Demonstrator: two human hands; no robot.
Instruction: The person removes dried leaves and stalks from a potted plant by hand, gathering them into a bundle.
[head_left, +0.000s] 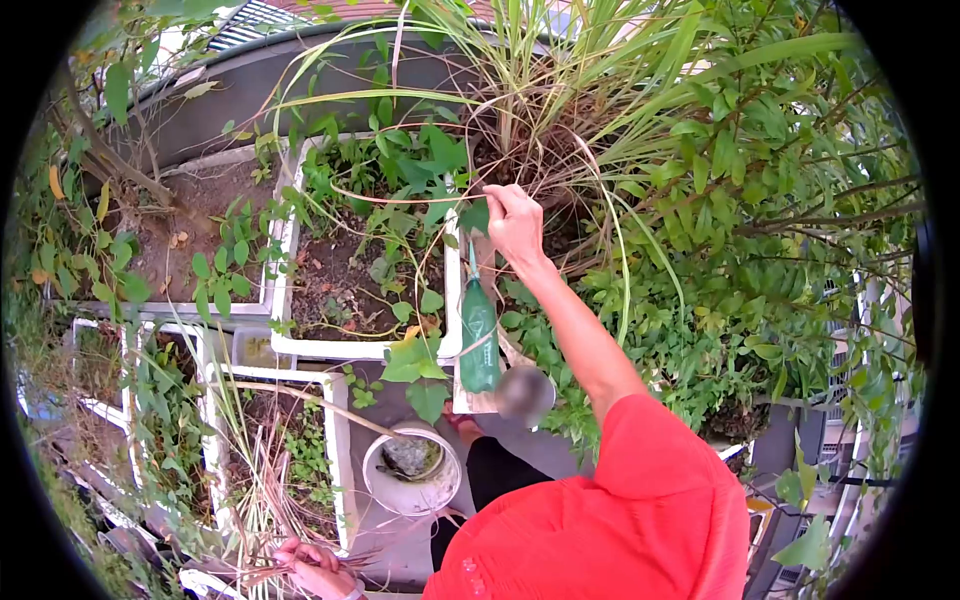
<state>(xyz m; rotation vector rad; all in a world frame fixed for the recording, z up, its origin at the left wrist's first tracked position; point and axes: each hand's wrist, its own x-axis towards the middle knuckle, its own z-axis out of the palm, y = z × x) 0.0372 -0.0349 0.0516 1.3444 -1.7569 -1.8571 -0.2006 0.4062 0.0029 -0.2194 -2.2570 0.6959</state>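
My right hand (515,222) is raised beside the clump of long grass (545,130), with its fingers pinched together. A thin, dry reddish-brown grass blade (400,200) stretches leftward from the fingertips over a white planter. Down at the lower left, my left hand (318,568) is closed around a bundle of dry grass blades (262,510). The bundle's long straw-coloured strands fan upward in front of a planter. Below my right hand lies a green plastic bottle (480,340) with its narrow end pointing away from me.
A white bucket (450,490) with a stick (300,397) across its rim stands near my legs. White-rimmed planters (340,348) with soil and leafy plants fill the left. A round grey object (525,394) sits by the bottle. Dense shrubs (760,200) crowd the right; a curved wall (240,95) runs behind.
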